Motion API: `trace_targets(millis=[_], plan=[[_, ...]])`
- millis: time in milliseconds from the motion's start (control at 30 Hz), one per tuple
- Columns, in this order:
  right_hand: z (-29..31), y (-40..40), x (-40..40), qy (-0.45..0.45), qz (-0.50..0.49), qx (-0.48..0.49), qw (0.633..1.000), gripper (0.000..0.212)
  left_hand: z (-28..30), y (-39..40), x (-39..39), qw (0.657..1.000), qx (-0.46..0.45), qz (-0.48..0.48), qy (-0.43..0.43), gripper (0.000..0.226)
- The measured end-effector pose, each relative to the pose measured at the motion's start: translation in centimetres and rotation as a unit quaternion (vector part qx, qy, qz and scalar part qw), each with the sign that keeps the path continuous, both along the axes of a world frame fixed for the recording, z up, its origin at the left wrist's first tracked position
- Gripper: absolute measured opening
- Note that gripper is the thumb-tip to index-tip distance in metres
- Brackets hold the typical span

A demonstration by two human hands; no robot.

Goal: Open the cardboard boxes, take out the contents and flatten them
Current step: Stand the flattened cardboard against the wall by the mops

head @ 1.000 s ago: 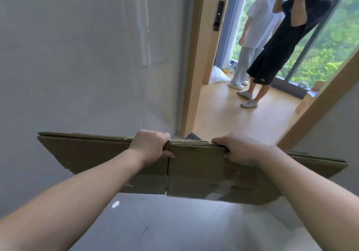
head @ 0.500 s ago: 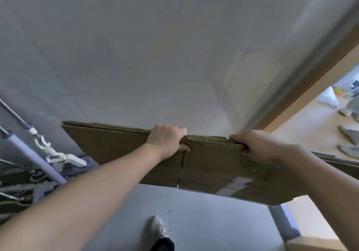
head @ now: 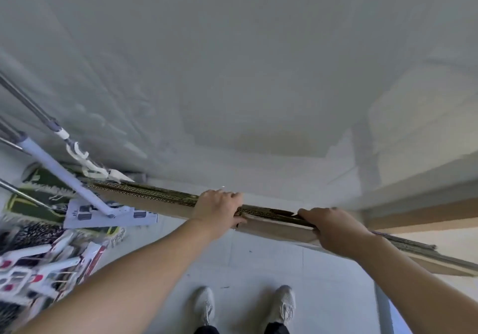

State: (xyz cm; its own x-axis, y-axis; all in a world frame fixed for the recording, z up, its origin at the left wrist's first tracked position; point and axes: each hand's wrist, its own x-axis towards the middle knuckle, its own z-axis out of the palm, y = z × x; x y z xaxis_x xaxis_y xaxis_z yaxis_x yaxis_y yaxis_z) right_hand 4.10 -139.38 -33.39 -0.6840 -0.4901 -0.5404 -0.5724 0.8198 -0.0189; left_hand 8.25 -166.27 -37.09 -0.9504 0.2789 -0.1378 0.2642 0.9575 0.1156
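Both hands, left hand [head: 218, 205] and right hand [head: 333, 227], curl fingers over the flattened cardboard [head: 155, 199] at mid-frame; its left end nears the mop handle [head: 64, 175] and could knock it.

Wall [head: 232, 75] close ahead; mop poles [head: 59, 168], clutter [head: 38, 269] left; floor [head: 258, 263] below seemingly free.

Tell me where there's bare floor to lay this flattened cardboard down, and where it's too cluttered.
Bare grey floor lies ahead of the shoes, between the wall and the doorway threshold on the right. The flattened cardboard, gripped by the left hand and right hand, hangs over it. On the left, mop poles and packaged goods crowd the floor.
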Motion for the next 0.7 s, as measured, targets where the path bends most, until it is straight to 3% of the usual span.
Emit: trace_targets(millis=[167,467,700], plan=[[-6.4,-0.5,-4.5,-0.02,0.028,-0.035,0.999,0.044,-6.0,0.0,-2.9,0.996,-0.057,0.054,-0.047,0.048],[-15.7,-2.3,-7.2,-0.036,0.091,-0.039,0.994,0.063,-16.0,-1.2,-4.2,0.997,-0.027,0.075,0.007,0.056],[-18.9,-3.6,-7.6,-0.079,0.093,-0.08,0.989,0.062,-18.2,-3.2,-4.3,0.997,-0.031,0.073,0.008,0.054]])
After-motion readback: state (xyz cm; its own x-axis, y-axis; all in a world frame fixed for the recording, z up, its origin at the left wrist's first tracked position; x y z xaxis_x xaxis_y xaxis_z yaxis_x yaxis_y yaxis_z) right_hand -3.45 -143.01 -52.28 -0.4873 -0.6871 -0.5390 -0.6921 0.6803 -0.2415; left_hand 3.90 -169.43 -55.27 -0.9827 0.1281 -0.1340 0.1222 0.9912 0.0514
